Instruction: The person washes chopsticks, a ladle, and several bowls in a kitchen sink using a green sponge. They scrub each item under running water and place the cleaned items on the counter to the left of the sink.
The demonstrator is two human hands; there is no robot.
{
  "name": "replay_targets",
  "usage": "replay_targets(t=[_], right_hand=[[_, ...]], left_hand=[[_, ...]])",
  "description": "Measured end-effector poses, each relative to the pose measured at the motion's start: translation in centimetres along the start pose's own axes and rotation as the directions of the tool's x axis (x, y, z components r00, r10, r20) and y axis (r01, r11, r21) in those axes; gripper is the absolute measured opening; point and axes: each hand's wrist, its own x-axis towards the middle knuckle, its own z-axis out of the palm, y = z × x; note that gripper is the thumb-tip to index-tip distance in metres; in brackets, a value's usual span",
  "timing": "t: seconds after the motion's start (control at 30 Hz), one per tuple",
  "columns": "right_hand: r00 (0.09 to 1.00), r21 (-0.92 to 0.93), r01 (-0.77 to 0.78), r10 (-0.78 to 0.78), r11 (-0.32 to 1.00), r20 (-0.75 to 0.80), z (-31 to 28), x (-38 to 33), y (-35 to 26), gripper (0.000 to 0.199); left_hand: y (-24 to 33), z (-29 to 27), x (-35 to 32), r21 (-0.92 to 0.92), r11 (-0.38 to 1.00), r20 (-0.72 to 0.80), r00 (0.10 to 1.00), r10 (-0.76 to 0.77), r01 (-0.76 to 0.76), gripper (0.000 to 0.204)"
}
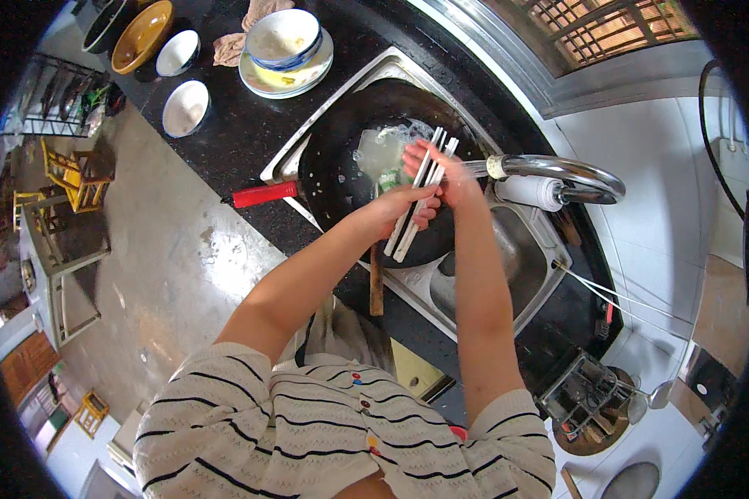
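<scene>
A bundle of white and dark chopsticks (401, 237) slants between my two hands over a large black wok (329, 158). My left hand (404, 209) is closed around their lower part. Higher up, my right hand (451, 173) has them against its palm, its fingers reaching out behind them. Close by my right hand is the mouth of the curved chrome faucet (549, 162). Cloudy, foamy water (380, 150) lies in the wok, with something green (389, 178) in it that I cannot make out. The wok's red handle (264, 195) points left.
The wok sits over a steel double sink (516, 241). A wooden handle (377, 287) juts over the near rim. At the upper left stand stacked bowls on plates (285, 46), two small bowls (186, 108) and a brown basin (141, 37). A wire utensil rack (587, 391) stands lower right.
</scene>
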Motion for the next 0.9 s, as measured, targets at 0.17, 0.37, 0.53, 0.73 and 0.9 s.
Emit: replay_targets(t=[0.17, 0.37, 0.53, 0.73, 0.9], right_hand=[[0.999, -0.157, 0.002, -0.009, 0.988, -0.039, 0.8, -3.2, 0.6, 0.043], [0.932, 0.204, 0.281, -0.216, 0.938, -0.29, -5.7, 1.3, -0.3, 0.026], [0.911, -0.008, 0.362, -0.355, 0.932, -0.21, 3.1, -3.6, 1.2, 0.03], [0.82, -0.286, 0.399, -0.479, 0.871, -0.313, 2.4, -3.9, 0.0, 0.034], [0.921, 0.051, 0.388, -0.389, 0.92, 0.021, 1.2, -4.2, -0.5, 0.044]], left_hand=[[-0.5, 0.8, -0.9, 0.101, 0.994, -0.105, 0.994, -0.024, 0.035, 0.02], [-3.1, 1.3, -1.5, 0.101, 0.987, 0.019, 0.992, -0.128, 0.126, 0.019], [-1.1, 0.6, -2.0, 0.157, 0.987, -0.038, 0.999, -0.02, 0.026, 0.02], [-1.0, 0.6, -2.6, 0.545, 0.838, -0.111, 0.991, 0.078, -0.005, 0.035], [-0.6, 3.1, -4.8, 0.413, 0.909, -0.039, 0.998, -0.042, 0.055, 0.044]])
